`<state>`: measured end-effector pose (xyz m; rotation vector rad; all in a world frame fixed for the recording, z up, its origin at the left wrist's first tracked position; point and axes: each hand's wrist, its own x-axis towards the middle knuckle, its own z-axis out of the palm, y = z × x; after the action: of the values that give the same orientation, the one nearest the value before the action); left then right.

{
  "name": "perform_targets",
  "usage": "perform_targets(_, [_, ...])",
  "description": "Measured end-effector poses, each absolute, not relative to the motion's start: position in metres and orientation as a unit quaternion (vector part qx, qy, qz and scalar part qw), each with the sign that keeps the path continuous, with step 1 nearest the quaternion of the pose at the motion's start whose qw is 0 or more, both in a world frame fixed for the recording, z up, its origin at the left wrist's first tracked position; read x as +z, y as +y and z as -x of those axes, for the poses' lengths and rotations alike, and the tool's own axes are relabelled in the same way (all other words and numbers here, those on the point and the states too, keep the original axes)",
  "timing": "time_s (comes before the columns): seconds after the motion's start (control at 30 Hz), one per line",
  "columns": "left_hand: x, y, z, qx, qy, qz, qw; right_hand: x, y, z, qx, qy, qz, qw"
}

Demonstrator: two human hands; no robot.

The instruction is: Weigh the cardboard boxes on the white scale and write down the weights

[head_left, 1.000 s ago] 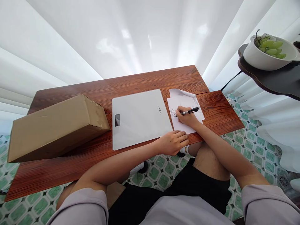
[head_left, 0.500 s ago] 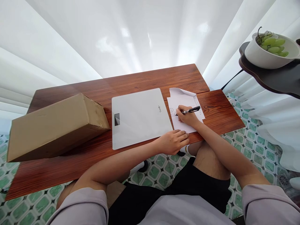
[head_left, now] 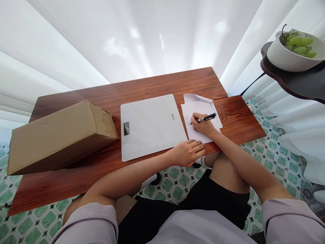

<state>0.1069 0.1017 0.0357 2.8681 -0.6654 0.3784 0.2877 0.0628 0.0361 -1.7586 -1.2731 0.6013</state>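
Note:
My right hand grips a black pen with its tip on a white sheet of paper that bears small handwriting. The paper's far corner curls up. My left hand rests at the near edge of the wooden table, fingers pressing the paper's lower corner, beside a flat white scale with a small dark display. A brown cardboard box lies on the table's left side.
A dark side shelf at the right carries a white bowl of green grapes. White curtains hang behind and to the right. Green patterned floor tiles show around the table. My knees sit under the near edge.
The view has tilted slightly, so everything sits a little higher in the picture. The pen hand has shifted only a trace on the paper; the left hand stays put.

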Motion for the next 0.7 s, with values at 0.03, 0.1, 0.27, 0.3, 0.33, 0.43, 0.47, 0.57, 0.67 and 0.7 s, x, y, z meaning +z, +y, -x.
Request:
perform_targets(0.03, [0.0356, 0.1016, -0.1069, 0.129, -0.223, -0.962, 0.086, 0.0361, 0.0627, -0.2877, 0.242, -0.509, 0.704, 0.432])
perform_targets(0.1, [0.0352, 0.1016, -0.1067, 0.138, -0.224, -0.961, 0.085, 0.0361, 0.0623, -0.2878, 0.246, -0.506, 0.702, 0.436])
perform_targets(0.27, [0.0355, 0.1020, -0.1061, 0.133, -0.224, -0.962, 0.083, 0.0351, 0.0617, -0.2878, 0.251, -0.501, 0.701, 0.440])
perform_targets(0.3, [0.0359, 0.1021, -0.1062, 0.130, -0.224, -0.962, 0.083, 0.0350, 0.0617, -0.2877, 0.250, -0.503, 0.701, 0.439])
perform_targets(0.33, [0.0364, 0.1021, -0.1063, 0.127, -0.223, -0.963, 0.084, 0.0352, 0.0617, -0.2876, 0.249, -0.506, 0.701, 0.437])
perform_targets(0.43, [0.0378, 0.1019, -0.1070, 0.125, -0.220, -0.964, 0.082, 0.0371, 0.0617, -0.2866, 0.236, -0.519, 0.701, 0.429])
perform_targets(0.47, [0.0382, 0.1018, -0.1073, 0.125, -0.219, -0.964, 0.081, 0.0381, 0.0617, -0.2862, 0.229, -0.524, 0.702, 0.425])
perform_targets(0.57, [0.0393, 0.1015, -0.1077, 0.128, -0.221, -0.963, 0.082, 0.0408, 0.0620, -0.2846, 0.207, -0.538, 0.705, 0.413])
perform_targets(0.67, [0.0399, 0.1014, -0.1077, 0.125, -0.224, -0.963, 0.081, 0.0416, 0.0621, -0.2828, 0.189, -0.547, 0.708, 0.404])
perform_targets(0.7, [0.0399, 0.1014, -0.1076, 0.123, -0.224, -0.964, 0.079, 0.0416, 0.0619, -0.2823, 0.184, -0.549, 0.709, 0.402])
